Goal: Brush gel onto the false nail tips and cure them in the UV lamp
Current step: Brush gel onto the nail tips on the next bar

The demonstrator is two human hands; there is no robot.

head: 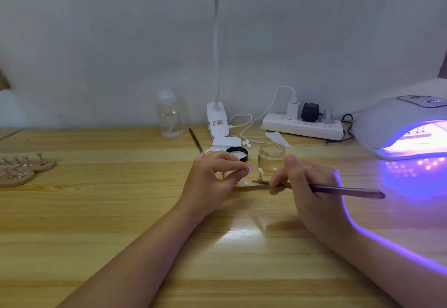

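My left hand (212, 177) pinches a small clear false nail tip (248, 168) between thumb and fingers at the table's middle. My right hand (307, 184) grips a dark gel brush (348, 191), handle pointing right, bristle end toward the nail tip. Between the hands a small metal nail stand (260, 177) rises from a wooden holder. Just behind stands an open clear gel jar (271, 158) with its black lid (237, 153) to the left. The UV lamp (396, 126) glows purple at the right, with holders faintly visible inside.
Round wooden holders with several nail stands (21, 168) lie at the far left. A clear pump bottle (169, 114), a desk lamp base (217, 119), a spare brush (195, 139), a power strip (302, 127) with cables and white paper slips line the back.
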